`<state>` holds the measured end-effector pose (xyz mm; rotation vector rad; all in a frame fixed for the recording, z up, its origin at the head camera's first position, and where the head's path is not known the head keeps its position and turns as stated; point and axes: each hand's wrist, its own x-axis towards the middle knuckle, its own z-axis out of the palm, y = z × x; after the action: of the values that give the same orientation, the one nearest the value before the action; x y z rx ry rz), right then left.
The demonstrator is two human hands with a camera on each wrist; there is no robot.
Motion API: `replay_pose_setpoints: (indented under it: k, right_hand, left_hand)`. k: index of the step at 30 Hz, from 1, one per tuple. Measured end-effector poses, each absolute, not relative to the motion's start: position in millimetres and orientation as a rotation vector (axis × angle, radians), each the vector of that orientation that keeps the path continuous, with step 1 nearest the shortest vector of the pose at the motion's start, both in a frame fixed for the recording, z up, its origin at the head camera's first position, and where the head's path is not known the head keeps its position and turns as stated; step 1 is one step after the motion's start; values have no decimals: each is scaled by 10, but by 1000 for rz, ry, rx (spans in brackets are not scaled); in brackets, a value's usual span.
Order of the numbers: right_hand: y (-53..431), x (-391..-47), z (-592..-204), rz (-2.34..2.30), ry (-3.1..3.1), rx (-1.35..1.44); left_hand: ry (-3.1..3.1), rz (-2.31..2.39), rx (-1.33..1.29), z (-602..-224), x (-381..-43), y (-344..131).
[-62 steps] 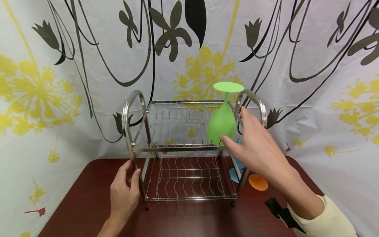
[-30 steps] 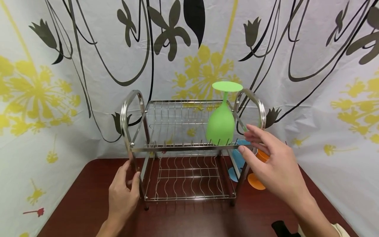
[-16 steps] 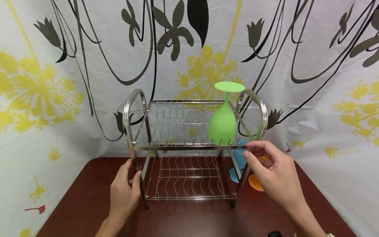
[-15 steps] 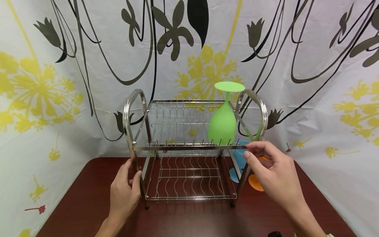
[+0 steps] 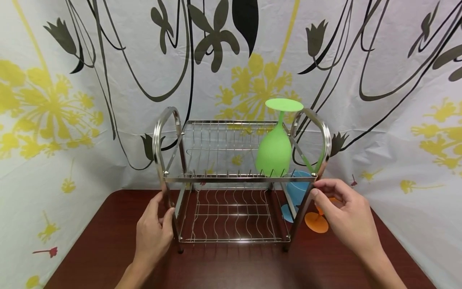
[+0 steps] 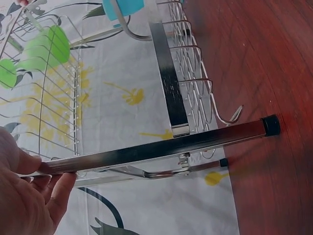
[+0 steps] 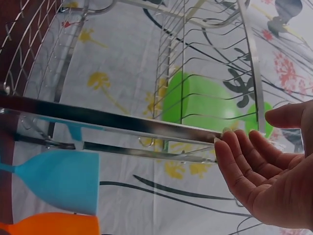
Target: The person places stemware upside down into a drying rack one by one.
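A two-tier metal dish rack (image 5: pixel 238 180) stands on the dark red table. On its upper tier, toward the right, a green wine glass (image 5: pixel 274 154) sits upside down with its foot up. My left hand (image 5: pixel 153 233) grips the rack's left front leg, thumb on one side and fingers on the other; the left wrist view shows the leg (image 6: pixel 146 149) between them. My right hand (image 5: pixel 348 218) is at the right front leg. In the right wrist view its fingertips (image 7: pixel 226 134) touch that leg (image 7: pixel 117 122), while the thumb stands apart from the fingers.
Behind the rack's right side stand a blue wine glass (image 5: pixel 297 190) and an orange one (image 5: pixel 317 222), partly hidden by the leg and my right hand. The lower tier (image 5: pixel 234 214) is wavy wire. A patterned curtain (image 5: pixel 231 88) hangs close behind the table (image 5: pixel 231 269).
My right hand has moved away from the green wine glass, down and right to the rack's right front leg. The left hand stays on the left leg.
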<state>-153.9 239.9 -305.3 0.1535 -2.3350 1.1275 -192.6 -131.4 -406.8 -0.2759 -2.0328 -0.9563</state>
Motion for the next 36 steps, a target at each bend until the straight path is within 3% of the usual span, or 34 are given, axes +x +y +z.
replay_pose_setpoints:
  k: [28,36]
  right_hand:
    - [2726,-1802,-3532,1023,-2494,-31]
    - [2811,-1815,-3721,973,-2577,-217]
  left_hand:
    - [-2049,-933,-309,-4085,-1940,-1334]
    - [-2051,-956,-323,-4092,-1941,-1340]
